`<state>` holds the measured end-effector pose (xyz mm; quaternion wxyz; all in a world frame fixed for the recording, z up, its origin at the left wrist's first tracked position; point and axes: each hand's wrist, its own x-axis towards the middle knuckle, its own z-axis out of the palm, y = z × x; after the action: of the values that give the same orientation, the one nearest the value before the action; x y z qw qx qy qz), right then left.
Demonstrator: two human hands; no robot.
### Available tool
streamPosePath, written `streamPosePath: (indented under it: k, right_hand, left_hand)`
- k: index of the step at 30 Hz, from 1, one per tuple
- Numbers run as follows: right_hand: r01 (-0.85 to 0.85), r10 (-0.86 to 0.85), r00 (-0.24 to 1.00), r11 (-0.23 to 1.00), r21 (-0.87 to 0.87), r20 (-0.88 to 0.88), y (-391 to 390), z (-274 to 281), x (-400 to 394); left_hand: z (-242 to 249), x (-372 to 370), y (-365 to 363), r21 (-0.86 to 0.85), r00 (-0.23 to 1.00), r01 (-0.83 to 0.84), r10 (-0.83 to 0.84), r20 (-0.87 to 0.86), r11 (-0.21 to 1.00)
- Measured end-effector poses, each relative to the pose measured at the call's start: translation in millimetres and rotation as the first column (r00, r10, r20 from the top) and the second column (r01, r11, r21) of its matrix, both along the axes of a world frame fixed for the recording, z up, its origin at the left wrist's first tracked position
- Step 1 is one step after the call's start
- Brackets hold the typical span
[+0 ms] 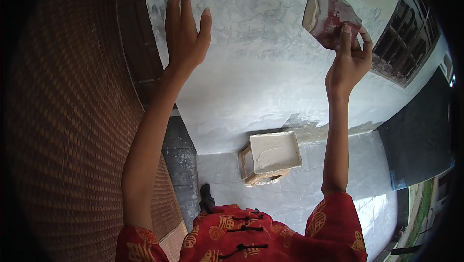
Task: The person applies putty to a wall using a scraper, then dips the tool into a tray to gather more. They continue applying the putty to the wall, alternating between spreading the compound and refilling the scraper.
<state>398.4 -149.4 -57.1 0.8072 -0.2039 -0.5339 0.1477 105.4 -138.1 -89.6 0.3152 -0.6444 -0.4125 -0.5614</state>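
My right hand [349, 61] is raised high and grips a dark red trowel or float [330, 16] smeared with pale plaster, held against the grey-white plastered wall [270, 64]. My left hand [184, 32] is lifted too, fingers spread, palm flat on or very close to the wall near its left edge; it holds nothing. Both arms reach up from my red patterned garment [241, 235].
A tray of pale plaster [273, 152] rests on a small wooden stool [247, 171] on the tiled floor [309, 189] at the wall's foot. A brick wall [72, 117] stands at left, a barred window [411, 40] at upper right, a dark mat [415, 146] at right.
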Motion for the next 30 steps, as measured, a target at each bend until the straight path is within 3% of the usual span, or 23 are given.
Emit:
streamPosePath:
  k: [4, 9, 17, 24, 30]
  right_hand:
    - [-0.002, 0.003, 1.000, 0.998, -0.059, 0.020, -33.6, -35.9, 68.6]
    - [0.014, -0.011, 1.000, 0.983, -0.183, 0.015, -63.1, -82.9, 141.8]
    - [0.189, -0.121, 0.975, 0.891, -0.413, 0.186, -80.3, -145.3, 210.3]
    - [0.331, -0.143, 0.922, 0.773, -0.541, 0.360, -83.0, -215.2, 237.4]
    - [0.352, -0.051, 0.909, 0.625, -0.697, 0.414, -82.0, -293.6, 271.5]
  left_hand:
    - [-41.3, 72.8, -43.2, -0.102, 0.992, 0.037, -0.024, 0.126, 0.994]
    - [-107.6, 149.1, -83.1, -0.292, 0.986, 0.039, 0.009, 0.164, 0.956]
    - [-202.3, 220.0, -95.8, -0.479, 0.978, 0.133, -0.037, 0.204, 0.868]
    - [-293.6, 265.0, -89.0, -0.632, 0.965, 0.194, -0.030, 0.260, 0.750]
    - [-381.5, 315.0, -99.4, -0.745, 0.961, 0.215, 0.000, 0.277, 0.631]
